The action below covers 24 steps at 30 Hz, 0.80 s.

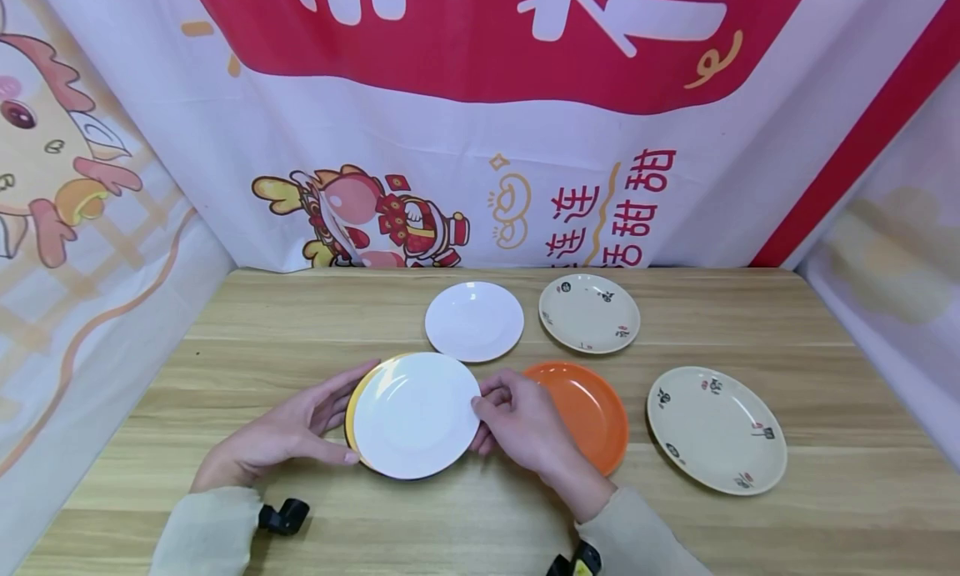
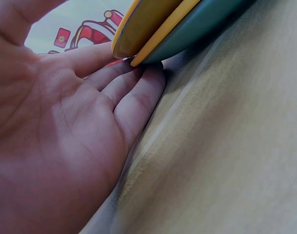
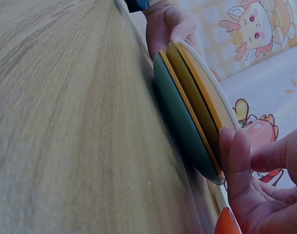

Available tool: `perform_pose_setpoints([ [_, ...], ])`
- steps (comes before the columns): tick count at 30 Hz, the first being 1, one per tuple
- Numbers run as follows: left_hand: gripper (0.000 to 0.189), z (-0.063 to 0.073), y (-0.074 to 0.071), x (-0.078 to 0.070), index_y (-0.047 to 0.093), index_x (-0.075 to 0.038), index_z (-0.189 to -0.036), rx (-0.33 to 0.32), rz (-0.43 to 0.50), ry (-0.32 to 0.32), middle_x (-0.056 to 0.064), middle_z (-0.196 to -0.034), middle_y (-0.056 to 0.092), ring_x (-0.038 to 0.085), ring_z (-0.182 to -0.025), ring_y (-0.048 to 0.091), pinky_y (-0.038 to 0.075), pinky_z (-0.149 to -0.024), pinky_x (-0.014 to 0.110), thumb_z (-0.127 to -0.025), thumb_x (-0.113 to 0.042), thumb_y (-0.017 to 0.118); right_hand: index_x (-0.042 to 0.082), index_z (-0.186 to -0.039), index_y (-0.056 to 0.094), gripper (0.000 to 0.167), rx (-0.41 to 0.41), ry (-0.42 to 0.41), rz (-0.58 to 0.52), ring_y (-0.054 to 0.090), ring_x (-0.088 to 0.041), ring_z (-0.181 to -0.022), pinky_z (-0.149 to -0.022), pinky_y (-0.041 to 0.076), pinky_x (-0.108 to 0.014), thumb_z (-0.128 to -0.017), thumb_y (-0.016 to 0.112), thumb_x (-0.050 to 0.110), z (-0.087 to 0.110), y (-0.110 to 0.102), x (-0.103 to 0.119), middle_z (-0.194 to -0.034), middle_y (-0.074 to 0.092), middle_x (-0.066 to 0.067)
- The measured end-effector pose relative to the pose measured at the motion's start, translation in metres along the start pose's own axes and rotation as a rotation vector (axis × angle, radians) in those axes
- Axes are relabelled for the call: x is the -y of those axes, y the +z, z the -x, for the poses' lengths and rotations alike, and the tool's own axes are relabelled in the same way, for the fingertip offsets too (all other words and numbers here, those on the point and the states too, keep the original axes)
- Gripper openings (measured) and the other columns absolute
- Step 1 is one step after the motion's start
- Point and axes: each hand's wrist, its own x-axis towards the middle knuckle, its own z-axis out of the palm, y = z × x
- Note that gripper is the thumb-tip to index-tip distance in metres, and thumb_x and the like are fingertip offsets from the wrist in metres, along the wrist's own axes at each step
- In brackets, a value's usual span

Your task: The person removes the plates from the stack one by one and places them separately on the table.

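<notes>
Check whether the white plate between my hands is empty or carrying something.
Empty. In the head view, the white plate shows a bare upper face; your right hand is at its rim.

Printed red-and-white cloth (image 1: 480, 130) hangs behind a light wooden table (image 1: 300, 326).

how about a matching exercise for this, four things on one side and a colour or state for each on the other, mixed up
Column one
1. rightmost plate
2. bottom stacked plate
3. top stacked plate
4. right hand

Column two
A. gripping a plate's rim
B. plain white upper face
C. cream with small patterns
D. green underside

Pairs: 1-C, 2-D, 3-B, 4-A
</notes>
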Motion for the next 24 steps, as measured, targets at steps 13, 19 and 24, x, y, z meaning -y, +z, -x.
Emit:
perform_pose_setpoints([
  [13,0.11,-0.0006,0.0,-0.0005,0.02,-0.012,-0.173,-0.013,-0.004,-0.025,0.016,-0.181,0.016,-0.014,-0.15,0.038,0.036,-0.12,0.009,-0.085,0.002,0.086,0.0,-0.122,0.066,0.022,-0.011,0.01,-0.003,0.072,-0.018,-0.064,-0.064,0.066,-0.036,-0.105,0.066,0.014,-0.0014,-0.0022,0.0001,-0.089,0.072,-0.011],
  [19,0.111,0.0002,-0.0002,-0.0001,0.019,-0.012,-0.173,-0.012,0.002,-0.026,0.016,-0.182,0.013,-0.016,-0.149,0.038,0.036,-0.12,0.008,-0.085,0.003,0.085,-0.002,-0.124,0.064,0.024,0.01,0.03,-0.07,0.073,-0.018,-0.066,-0.068,0.068,-0.036,-0.106,0.066,0.013,-0.0018,-0.0043,0.0005,-0.091,0.072,-0.013],
  [24,0.111,-0.0011,-0.0002,0.0007,0.019,-0.012,-0.173,-0.007,0.0,-0.022,0.016,-0.182,0.013,-0.015,-0.15,0.038,0.036,-0.12,0.009,-0.085,0.003,0.085,-0.001,-0.125,0.064,0.024,0.013,0.061,-0.087,0.073,-0.019,-0.068,-0.069,0.068,-0.035,-0.107,0.065,0.014,-0.0025,-0.0078,0.0007,-0.093,0.072,-0.013],
])
